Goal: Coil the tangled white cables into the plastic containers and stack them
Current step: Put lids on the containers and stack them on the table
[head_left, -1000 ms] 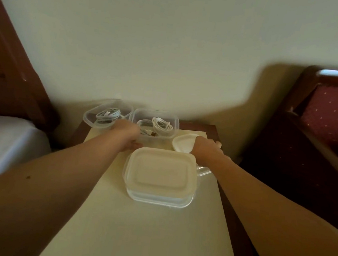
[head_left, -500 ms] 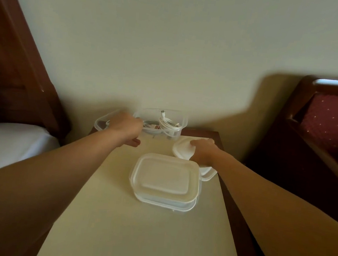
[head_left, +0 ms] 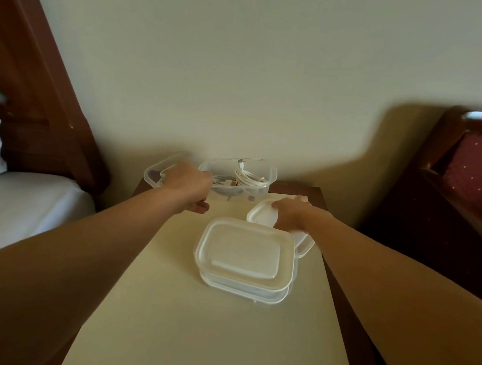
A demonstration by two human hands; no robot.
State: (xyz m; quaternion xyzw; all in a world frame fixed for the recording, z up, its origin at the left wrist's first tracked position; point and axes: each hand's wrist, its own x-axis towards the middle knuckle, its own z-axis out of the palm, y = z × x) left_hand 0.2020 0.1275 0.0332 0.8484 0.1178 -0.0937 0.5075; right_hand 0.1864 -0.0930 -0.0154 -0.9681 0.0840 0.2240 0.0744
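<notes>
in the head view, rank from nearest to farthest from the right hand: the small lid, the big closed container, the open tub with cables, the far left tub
1. Small lid: under the right hand, which grips it.
2. Big closed container: just in front of that hand, toward the person.
3. Open tub with cables: behind and to the left, lifted by the left hand.
4. Far left tub: back left corner, beyond the left hand.

Bedroom: bed (head_left: pixel 8 205), wooden headboard (head_left: pixel 34 95), nightstand (head_left: pixel 292 189) between beds.
</notes>
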